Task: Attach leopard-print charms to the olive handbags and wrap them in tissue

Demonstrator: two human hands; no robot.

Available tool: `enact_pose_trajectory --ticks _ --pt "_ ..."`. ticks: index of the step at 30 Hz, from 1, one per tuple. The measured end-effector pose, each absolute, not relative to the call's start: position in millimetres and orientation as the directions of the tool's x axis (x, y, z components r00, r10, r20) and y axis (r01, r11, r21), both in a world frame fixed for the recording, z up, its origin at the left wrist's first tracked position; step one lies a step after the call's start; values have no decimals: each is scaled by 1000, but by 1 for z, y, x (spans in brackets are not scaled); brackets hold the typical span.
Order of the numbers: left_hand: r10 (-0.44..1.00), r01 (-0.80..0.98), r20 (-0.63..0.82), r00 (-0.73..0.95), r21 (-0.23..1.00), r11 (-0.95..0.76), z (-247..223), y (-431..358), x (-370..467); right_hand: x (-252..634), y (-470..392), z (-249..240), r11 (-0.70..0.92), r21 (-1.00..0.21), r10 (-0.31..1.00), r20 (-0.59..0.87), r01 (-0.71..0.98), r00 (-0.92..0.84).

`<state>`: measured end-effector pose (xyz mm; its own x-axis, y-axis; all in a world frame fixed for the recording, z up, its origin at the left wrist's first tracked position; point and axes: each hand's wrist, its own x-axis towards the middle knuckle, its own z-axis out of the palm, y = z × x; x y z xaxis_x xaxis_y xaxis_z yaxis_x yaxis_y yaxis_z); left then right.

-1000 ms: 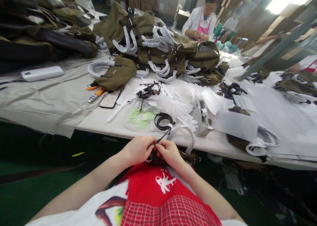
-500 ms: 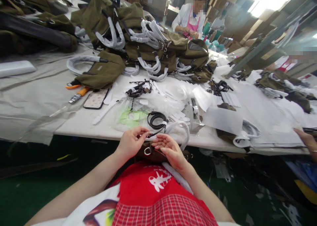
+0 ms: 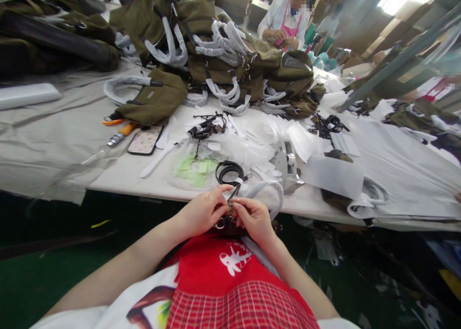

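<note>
One black strap coil (image 3: 231,165) just beyond the fingers (image 3: 246,206)

Left hand (image 3: 207,213) and right hand (image 3: 255,218) are sitting close together, just nearside of coiled black strap (image 3: 232,166) — strap's tail running down to them. Green slips (image 3: 201,167) lying left of coil, phone (image 3: 146,140) farther left — olive bags (image 3: 200,74) heaping behind.

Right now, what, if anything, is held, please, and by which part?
The black strap, seemingly by its lower end, between the left hand and right hand; the exact grip is hidden.
</note>
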<state>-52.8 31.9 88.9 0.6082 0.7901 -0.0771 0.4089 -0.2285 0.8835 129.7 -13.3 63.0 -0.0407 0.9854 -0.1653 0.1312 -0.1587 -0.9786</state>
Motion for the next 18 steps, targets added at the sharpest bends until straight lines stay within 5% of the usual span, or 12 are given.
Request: enact_pose_trajectory --ticks 4,13,18 --pt "789 445 -75 610 856 -262 93 34 -48 128 -12 64 -177 -970 981 -188 165 -52" --pt "818 142 -185 545 982 127 74 33 -46 127 -7 68 -220 -969 975 -223 -116 13" --pt "811 54 -236 535 968 246 76 33 -46 135 -12 68 -150 -987 989 -150 51 -7"
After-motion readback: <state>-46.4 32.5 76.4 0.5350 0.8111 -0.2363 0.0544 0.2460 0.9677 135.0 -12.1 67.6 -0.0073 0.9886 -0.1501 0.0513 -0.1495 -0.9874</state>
